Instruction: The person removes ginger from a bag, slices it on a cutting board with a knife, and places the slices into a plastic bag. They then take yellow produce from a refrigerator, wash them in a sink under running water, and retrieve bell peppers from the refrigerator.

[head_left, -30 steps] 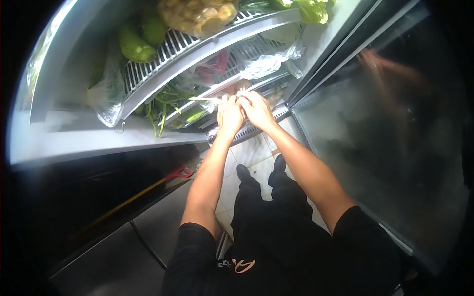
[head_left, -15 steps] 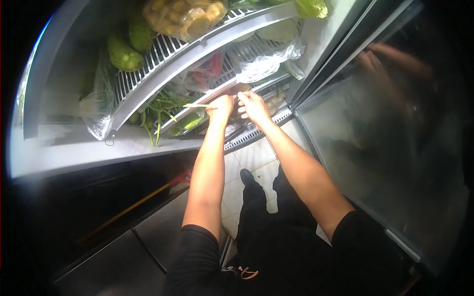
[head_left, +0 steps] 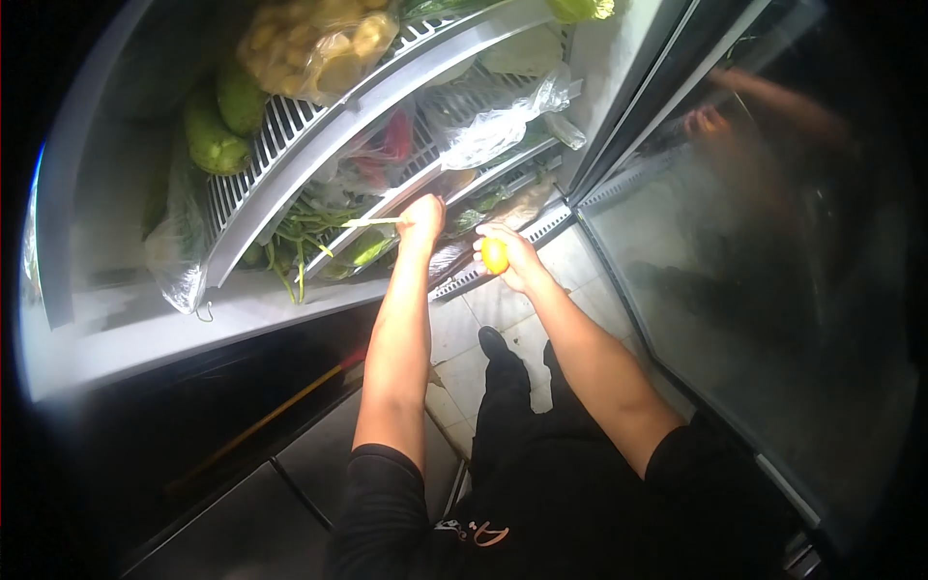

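Observation:
My left hand [head_left: 422, 224] is closed in front of the lower fridge shelf, with a thin, pale, stalk-like stick [head_left: 375, 222] poking out to its left. I cannot make out what kind of stick it is. A small, round, yellow-orange fruit [head_left: 494, 255] sits in the curled fingers of my right hand [head_left: 512, 253], to the right of the left hand and over the fridge's lower edge. Green long beans [head_left: 302, 232] hang over the shelf front near the stick. Beside them lies a light green vegetable [head_left: 371, 247].
On the upper wire shelf [head_left: 266, 145] are green gourds [head_left: 215, 140] and a clear bag of yellowish pieces [head_left: 324, 43]. Clear plastic bags [head_left: 498, 130] lie below. The glass door [head_left: 764, 251] stands swung out at right. A yellow stick [head_left: 266, 420] lies at lower left.
My right hand has drawn back from the shelf and away from my left hand, and the yellow-orange fruit now shows in it. My left hand still holds the pale stick.

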The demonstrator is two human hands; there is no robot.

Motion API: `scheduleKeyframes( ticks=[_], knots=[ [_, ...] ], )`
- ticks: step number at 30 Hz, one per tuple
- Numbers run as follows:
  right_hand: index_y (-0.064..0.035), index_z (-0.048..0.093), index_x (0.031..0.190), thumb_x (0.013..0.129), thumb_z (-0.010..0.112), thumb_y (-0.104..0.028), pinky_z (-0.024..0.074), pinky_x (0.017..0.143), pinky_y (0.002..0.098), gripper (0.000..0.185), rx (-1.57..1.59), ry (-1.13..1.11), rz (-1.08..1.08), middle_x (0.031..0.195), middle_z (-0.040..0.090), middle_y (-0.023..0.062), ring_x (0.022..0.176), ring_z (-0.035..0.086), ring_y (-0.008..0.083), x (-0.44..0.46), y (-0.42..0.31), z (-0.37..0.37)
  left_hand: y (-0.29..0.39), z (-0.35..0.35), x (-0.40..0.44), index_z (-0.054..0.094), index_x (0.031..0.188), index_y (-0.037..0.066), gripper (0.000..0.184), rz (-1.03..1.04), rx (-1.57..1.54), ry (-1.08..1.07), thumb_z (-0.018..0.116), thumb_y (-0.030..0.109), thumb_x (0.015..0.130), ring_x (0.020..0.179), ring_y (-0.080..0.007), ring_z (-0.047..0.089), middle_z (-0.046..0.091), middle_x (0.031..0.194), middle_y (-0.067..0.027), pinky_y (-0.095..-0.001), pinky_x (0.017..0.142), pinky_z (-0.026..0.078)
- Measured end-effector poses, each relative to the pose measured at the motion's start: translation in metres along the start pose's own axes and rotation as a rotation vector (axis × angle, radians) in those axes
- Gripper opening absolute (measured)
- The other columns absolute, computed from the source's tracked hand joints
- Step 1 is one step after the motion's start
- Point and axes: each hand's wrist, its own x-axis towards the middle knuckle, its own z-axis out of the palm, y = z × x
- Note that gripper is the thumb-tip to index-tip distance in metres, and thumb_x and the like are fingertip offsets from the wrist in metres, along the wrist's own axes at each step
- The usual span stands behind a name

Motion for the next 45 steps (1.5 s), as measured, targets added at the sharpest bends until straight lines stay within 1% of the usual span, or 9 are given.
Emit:
scheduleKeyframes(
  ticks=[8,19,25,28,30,32,34,38,45],
  knots=[
    [-0.0096,0.052,0.115,0.091,0.053,-0.028,0.053,0.052,0.034,0.03,-0.049,-0.007,0.101,0.093,0.061,0.0105,0.065,0.061,0.0211,-0.03,0.003,-0.015,-0.009,0.017,0.032,0.059,0.113,0.007,0.034,0.332,0.211,-0.111,0.042,0.028,0.092,0.089,-0.0306,0.062,0.063,0.104,-0.0141,-0.0387,0.078,0.05],
    [-0.0118,0.035,0.139,0.087,0.056,-0.018,0.0542,0.051,0.031,0.057,-0.197,-0.074,-0.148,0.11,0.058,0.012,0.067,0.064,0.0195,0.019,-0.047,0.021,-0.007,0.021,0.053,0.055,0.12,0.005,0.045,0.324,0.223,-0.272,0.038,0.035,0.091,0.109,-0.0282,0.055,0.059,0.116,-0.0155,-0.0386,0.093,0.04],
    [-0.0076,0.044,0.128,0.085,0.062,-0.023,0.0551,0.054,0.0357,0.049,-0.067,-0.082,-0.126,0.098,0.058,0.0098,0.069,0.063,0.0204,0.034,-0.053,0.029,0.001,0.011,0.049,0.055,0.122,0.004,0.054,0.226,0.054,-0.443,0.038,0.044,0.089,0.114,-0.0285,0.053,0.06,0.117,-0.0168,-0.0406,0.097,0.037],
    [-0.0065,0.048,0.121,0.085,0.062,-0.024,0.0551,0.07,0.0421,0.042,-0.161,-0.051,-0.249,0.106,0.057,0.0095,0.086,0.063,0.0231,0.047,-0.037,0.02,0.035,-0.044,0.01,0.059,0.116,0.002,0.065,-0.252,-0.095,-0.56,0.057,0.055,0.078,0.117,-0.0265,0.051,0.062,0.111,-0.0173,-0.0458,0.096,0.036],
    [-0.0082,0.05,0.117,0.086,0.059,-0.024,0.0523,0.08,0.0427,0.036,0.038,-0.106,-0.297,0.108,0.056,0.0099,0.092,0.061,0.0257,0.076,-0.01,-0.003,0.034,-0.041,-0.033,0.06,0.103,0.004,0.049,-0.091,-0.676,-0.015,0.075,0.033,0.067,0.103,-0.031,0.055,0.058,0.105,-0.0209,-0.0421,0.092,0.04],
    [-0.0101,0.051,0.113,0.087,0.055,-0.023,0.0509,0.085,0.0422,0.029,0.443,-0.104,-0.13,0.109,0.056,0.0114,0.093,0.061,0.0282,0.053,-0.022,0.012,0.029,-0.018,-0.061,0.062,0.099,0.004,0.055,0.178,-0.464,0.421,0.083,0.029,0.055,0.107,-0.0346,0.046,0.057,0.104,-0.0195,-0.0476,0.09,0.04],
    [-0.0111,0.052,0.11,0.089,0.053,-0.022,0.0513,0.084,0.0425,0.024,0.567,-0.096,-0.06,0.108,0.056,0.0131,0.093,0.06,0.0298,0.043,-0.019,0.019,0.029,0.009,-0.08,0.062,0.1,0.01,0.054,0.301,-0.543,0.596,0.082,0.026,0.052,0.115,-0.0399,0.036,0.027,0.126,-0.0257,-0.0487,0.094,0.036],
    [-0.0162,0.048,0.113,0.094,0.049,-0.03,0.0506,0.083,0.0501,0.023,0.733,-0.364,-0.07,0.105,0.058,0.0176,0.096,0.059,0.0373,0.033,0.0,0.015,0.055,0.008,-0.116,0.06,0.109,0.014,0.06,0.261,-0.42,0.356,0.08,0.032,0.056,0.12,-0.0434,0.034,0.03,0.131,-0.0277,-0.0533,0.097,0.031],
    [-0.0264,0.05,0.117,0.096,0.042,-0.038,0.0471,0.084,0.0598,0.025,0.772,-0.226,-0.131,0.118,0.056,0.0137,0.109,0.054,0.0388,0.012,0.003,0.002,0.068,0.001,-0.132,0.054,0.121,0.01,0.065,0.208,-0.451,0.286,0.075,0.036,0.065,0.125,-0.044,0.032,0.034,0.137,-0.0255,-0.0526,0.101,0.027]
  ],
)
